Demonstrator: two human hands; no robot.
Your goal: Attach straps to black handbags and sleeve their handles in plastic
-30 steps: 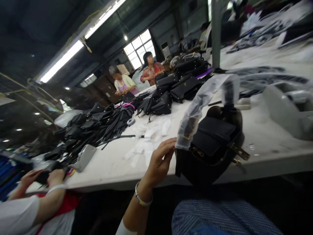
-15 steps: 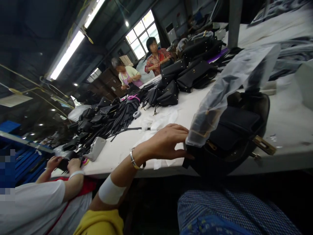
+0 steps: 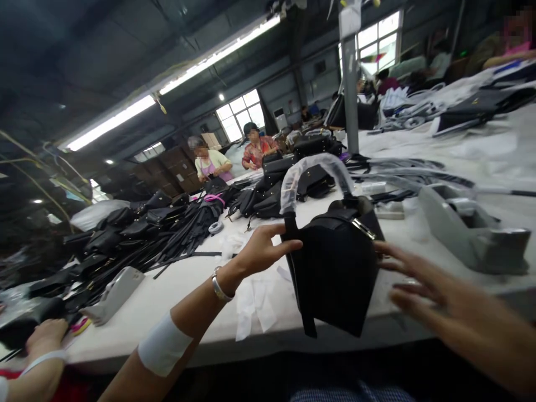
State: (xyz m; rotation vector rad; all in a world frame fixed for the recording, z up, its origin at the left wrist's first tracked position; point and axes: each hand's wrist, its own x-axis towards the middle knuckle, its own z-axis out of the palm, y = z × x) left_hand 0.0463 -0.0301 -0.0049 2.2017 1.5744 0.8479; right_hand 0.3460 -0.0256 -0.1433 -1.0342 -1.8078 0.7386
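A black handbag (image 3: 335,268) stands tilted at the near edge of the white table, its arched handle (image 3: 316,167) wrapped in clear plastic. A gold clasp (image 3: 362,228) shows near its top right. My left hand (image 3: 266,245) grips the bag's left upper corner at the base of the handle, thumb in front. On the bag's right side is my right hand (image 3: 427,285), blurred, with its fingers apart and the fingertips near the clasp side.
A grey tape dispenser (image 3: 473,234) sits at the right, a pale one (image 3: 115,296) at the left. Black bags and straps (image 3: 167,223) are heaped at back left. White paper strips (image 3: 255,307) lie near the edge. A neighbour's hand (image 3: 48,335) is at lower left; two people work behind.
The view has shifted right. The bag now stands more upright with its handle arched up, turned from its earlier slant. My right hand has come into view beside it; my left still holds its left side.
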